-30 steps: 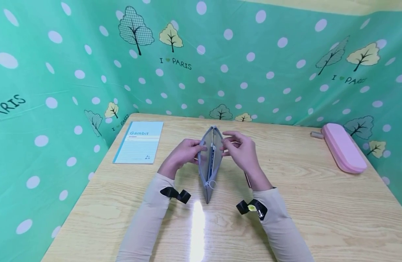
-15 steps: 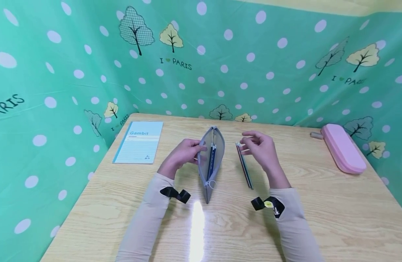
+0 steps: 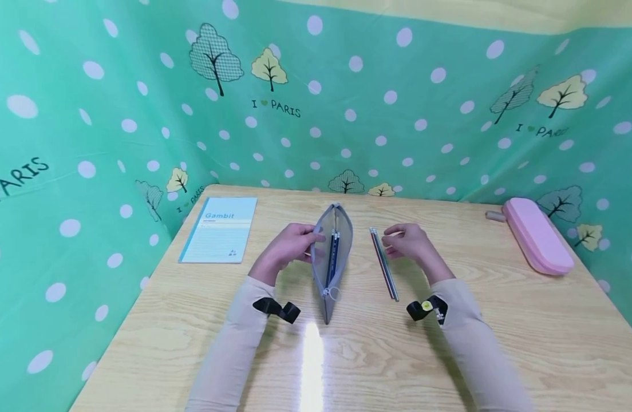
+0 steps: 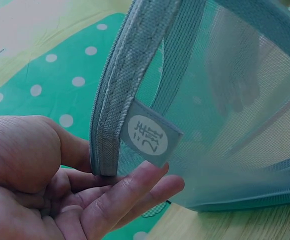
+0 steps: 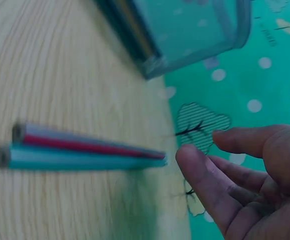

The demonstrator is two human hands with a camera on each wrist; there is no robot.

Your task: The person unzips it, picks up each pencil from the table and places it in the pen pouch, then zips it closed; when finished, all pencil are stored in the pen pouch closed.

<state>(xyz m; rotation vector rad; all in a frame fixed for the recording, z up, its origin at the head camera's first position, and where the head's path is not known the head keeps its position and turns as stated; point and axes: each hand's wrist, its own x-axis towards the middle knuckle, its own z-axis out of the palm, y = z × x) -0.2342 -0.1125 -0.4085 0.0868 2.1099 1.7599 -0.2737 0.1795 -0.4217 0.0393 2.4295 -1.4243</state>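
My left hand pinches the left rim of a grey-blue mesh zip pouch, which stands on the table with its mouth spread wide. The left wrist view shows thumb and fingers at the zip edge, beside a small tag. Several dark blue pencils lie inside the pouch. To its right, two pencils, one red-striped and one green, rest side by side on the table. Near their far ends is my right hand, fingers loosely bent with a gap between thumb and forefinger.
A light blue notebook lies at the back left of the wooden table. At the back right sit a pink pencil case and a small grey cylinder. A green dotted curtain hangs behind the table.
My right hand has let go of the pouch's right side and moved right and down towards the two pencils. The left hand keeps its hold on the pouch. The head view has tilted slightly.
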